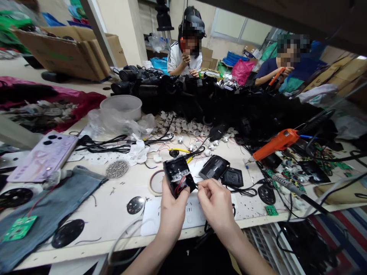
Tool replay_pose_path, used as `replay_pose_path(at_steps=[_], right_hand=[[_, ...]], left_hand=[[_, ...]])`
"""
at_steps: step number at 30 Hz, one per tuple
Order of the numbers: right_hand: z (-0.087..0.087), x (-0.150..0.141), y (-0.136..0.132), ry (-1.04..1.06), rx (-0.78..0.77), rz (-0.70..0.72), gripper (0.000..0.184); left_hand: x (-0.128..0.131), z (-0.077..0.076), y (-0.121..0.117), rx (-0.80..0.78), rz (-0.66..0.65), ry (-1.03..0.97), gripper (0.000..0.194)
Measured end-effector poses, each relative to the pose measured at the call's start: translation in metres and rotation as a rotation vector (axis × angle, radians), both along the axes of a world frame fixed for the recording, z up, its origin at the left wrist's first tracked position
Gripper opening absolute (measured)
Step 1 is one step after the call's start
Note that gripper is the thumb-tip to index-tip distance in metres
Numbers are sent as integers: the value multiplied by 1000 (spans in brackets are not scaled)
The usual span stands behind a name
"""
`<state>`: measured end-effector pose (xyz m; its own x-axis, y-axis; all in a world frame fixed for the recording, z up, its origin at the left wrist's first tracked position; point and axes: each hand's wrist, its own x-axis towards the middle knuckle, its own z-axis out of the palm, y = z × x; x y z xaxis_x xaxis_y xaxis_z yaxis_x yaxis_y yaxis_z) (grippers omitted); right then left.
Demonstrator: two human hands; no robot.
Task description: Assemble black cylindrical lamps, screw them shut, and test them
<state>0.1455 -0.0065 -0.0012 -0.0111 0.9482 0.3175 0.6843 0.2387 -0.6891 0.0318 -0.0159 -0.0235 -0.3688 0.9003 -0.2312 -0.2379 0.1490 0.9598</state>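
My left hand (172, 210) is wrapped round an open black plastic housing (175, 168), its thumb on the near edge. Inside the housing a clear or silvery part and red wires show. At its right side, the thumb and fingers of my right hand (215, 200) are pinched together; a dark bit shows at the fingertips, too small to name. Beneath both hands lies a white power strip (151, 217). Just beyond my right hand are a black plastic shell (213, 167) and a smaller black frame-like part (232, 177). A roll of tape (156, 183) lies left of the housing.
An orange electric screwdriver (276, 144) hangs at right, above green circuit boards (271, 210). Black parts (197, 95) are heaped at the back, with small white parts (183, 125) before them. A phone (43, 156) lies left. Two people (183, 57) work across the table.
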Motion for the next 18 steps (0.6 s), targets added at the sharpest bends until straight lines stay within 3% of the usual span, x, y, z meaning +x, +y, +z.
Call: replay_pose_path(at_steps=[5,13,18], right_hand=[[-9,-7,-8,-195,204,68,26],[0,4,2,121,-115,-37,15],[3,1,2,157,-193,-24,13]], left_hand=[[1,-2,1,-10,17,-90,51],[7,6,-4,11,-55,-88,47],[12,9,-5,3,-28,-116,48]])
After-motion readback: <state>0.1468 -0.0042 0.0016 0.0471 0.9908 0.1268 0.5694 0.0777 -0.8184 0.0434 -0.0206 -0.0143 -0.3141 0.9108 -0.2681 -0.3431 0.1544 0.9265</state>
